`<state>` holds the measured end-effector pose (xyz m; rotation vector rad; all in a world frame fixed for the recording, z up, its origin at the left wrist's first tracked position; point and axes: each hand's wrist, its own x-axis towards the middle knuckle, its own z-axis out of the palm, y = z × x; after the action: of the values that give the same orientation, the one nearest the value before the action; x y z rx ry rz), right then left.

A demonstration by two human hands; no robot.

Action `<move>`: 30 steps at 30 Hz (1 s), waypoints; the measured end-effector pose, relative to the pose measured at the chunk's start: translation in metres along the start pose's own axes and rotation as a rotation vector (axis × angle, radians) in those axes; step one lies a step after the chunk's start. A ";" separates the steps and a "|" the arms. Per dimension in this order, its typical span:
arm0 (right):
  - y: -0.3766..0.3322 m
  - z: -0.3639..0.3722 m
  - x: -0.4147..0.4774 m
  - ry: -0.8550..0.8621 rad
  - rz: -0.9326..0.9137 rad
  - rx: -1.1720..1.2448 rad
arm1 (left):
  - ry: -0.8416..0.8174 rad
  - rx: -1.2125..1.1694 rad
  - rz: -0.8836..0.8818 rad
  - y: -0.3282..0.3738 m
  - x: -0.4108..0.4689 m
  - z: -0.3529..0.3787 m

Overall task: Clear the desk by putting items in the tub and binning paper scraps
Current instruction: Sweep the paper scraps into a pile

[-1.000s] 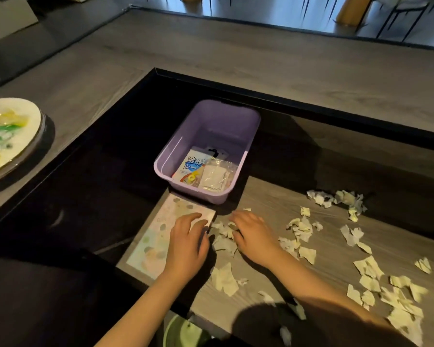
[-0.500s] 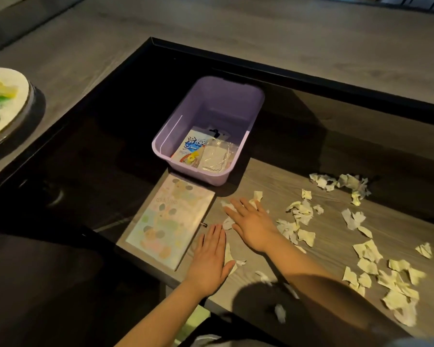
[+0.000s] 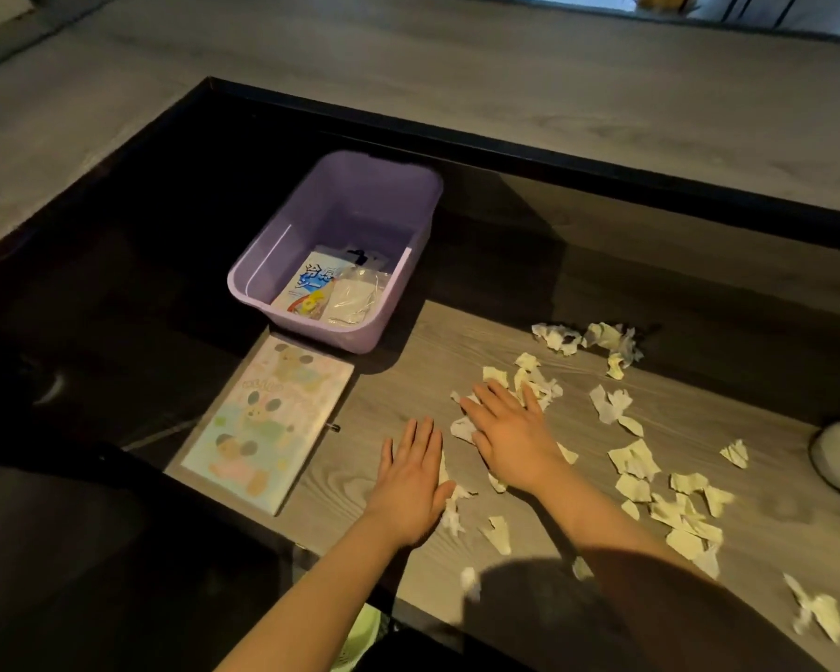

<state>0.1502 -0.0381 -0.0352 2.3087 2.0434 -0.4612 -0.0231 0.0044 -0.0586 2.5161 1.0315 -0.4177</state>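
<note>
A purple tub (image 3: 263,269) on the desk (image 3: 408,375) holds two packets (image 3: 333,295) as the left hand (image 3: 411,482) and right hand (image 3: 512,436) lie flat, fingers spread, on torn paper scraps (image 3: 634,460) beside a notebook (image 3: 263,424).

The left hand (image 3: 411,482) and right hand (image 3: 510,438) lie flat on the table (image 3: 408,371), side by side and near each other. Scraps (image 3: 634,458) lie under the right hand, spread well out to its right and past its fingertips, and a few lie between the two hands. A book (image 3: 268,424) lies left of the left hand. The tub (image 3: 350,206) stands beyond the book, ahead and left of both hands, with two packets (image 3: 306,286) in it side by side.
</note>
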 end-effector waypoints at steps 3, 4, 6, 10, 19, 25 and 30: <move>0.007 -0.004 -0.021 0.101 -0.013 0.087 | 0.116 -0.102 -0.073 0.011 -0.012 0.001; 0.011 -0.003 -0.030 0.124 -0.002 0.111 | 0.161 -0.129 -0.107 0.016 -0.019 0.004; 0.020 -0.001 -0.052 0.155 0.034 0.146 | 0.229 -0.175 -0.176 0.026 -0.034 0.012; 0.045 0.015 -0.103 0.218 0.159 0.190 | 0.293 -0.212 -0.275 0.055 -0.063 0.036; 0.114 0.042 -0.178 0.184 0.606 0.227 | 0.256 -0.243 -0.341 0.117 -0.079 0.072; 0.108 0.054 -0.174 0.108 0.632 0.316 | 0.208 -0.206 -0.321 0.133 -0.068 0.082; 0.088 0.047 -0.145 0.093 0.533 0.371 | 0.174 -0.190 -0.314 0.136 -0.053 0.079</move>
<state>0.2124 -0.2005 -0.0617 2.9921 1.3583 -0.7543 0.0284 -0.1521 -0.0738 2.2567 1.4688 -0.1768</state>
